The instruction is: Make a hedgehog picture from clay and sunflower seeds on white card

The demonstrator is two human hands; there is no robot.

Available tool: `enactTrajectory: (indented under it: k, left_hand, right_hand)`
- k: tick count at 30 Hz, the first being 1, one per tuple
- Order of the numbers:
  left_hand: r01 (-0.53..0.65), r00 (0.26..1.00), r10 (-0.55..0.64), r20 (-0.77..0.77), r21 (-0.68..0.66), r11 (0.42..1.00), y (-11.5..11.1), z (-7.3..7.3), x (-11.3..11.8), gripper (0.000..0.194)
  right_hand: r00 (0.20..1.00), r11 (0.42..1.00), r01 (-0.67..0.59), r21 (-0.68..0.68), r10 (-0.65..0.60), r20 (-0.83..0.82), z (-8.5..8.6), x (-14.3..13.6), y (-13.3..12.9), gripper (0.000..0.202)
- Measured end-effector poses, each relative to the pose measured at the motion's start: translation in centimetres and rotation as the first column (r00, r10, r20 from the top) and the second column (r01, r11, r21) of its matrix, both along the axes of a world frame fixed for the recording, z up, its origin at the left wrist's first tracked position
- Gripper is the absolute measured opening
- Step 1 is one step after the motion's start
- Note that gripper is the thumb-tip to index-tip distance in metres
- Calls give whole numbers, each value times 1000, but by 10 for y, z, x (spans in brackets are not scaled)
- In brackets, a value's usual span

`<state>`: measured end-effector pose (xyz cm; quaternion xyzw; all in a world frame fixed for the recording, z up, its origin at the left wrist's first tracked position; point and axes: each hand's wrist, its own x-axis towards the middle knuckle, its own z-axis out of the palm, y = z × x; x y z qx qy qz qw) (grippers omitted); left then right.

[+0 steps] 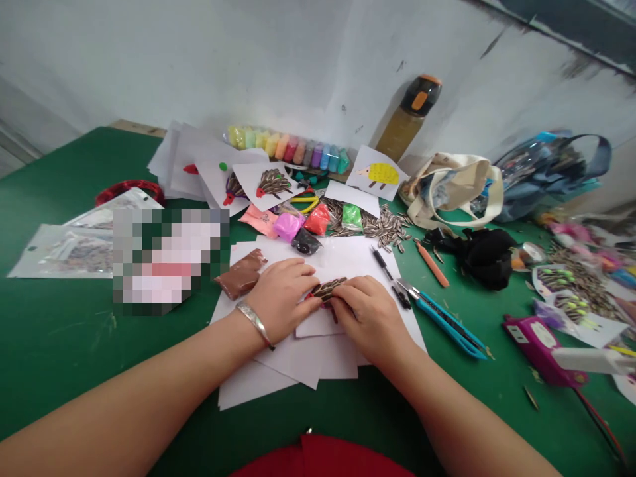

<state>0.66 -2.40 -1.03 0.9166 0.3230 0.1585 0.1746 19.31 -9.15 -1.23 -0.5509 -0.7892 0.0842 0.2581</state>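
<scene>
A small hedgehog figure covered with striped sunflower seeds (328,289) lies on a piece of white paper (318,327) in front of me. My left hand (281,301), with a silver bangle at its wrist, rests flat on the paper from the left. Its fingers are stretched out and the thumb touches the figure's left end. From the other side, my right hand (370,318) has thumb and forefinger closed on the right end of the figure. Whether a loose seed is between those fingertips is hidden. A packet of brown clay (242,273) lies beside my left hand.
Right of the papers lie a black pen (390,276), a blue utility knife (447,318), an orange clay tool (432,263) and a magenta glue gun (544,348). Behind are coloured clay packets (288,226), a seed pile (387,228), hedgehog cards (271,184) and a bottle (405,126).
</scene>
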Motion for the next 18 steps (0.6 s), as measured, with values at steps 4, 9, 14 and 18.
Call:
enactTrajectory:
  k: [4, 9, 14, 18]
  left_hand:
    - [-38, 999, 38, -23, 6, 999, -1, -2, 2, 18]
    - [-63, 998, 64, -29, 16, 998, -4, -4, 3, 16]
    - [-73, 997, 73, -28, 15, 997, -5, -2, 3, 15]
    - [-80, 996, 81, -26, 19, 997, -6, -2, 3, 17]
  right_hand:
    - [1000, 1000, -15, 3, 15, 3, -2, -3, 0, 20]
    - [1000, 1000, -12, -12, 13, 26, -6, -7, 1, 22]
    - [1000, 1000, 15, -10, -15, -9, -3, -4, 1, 17]
    - [1000, 1000, 21, -8, -21, 1, -2, -4, 0, 17]
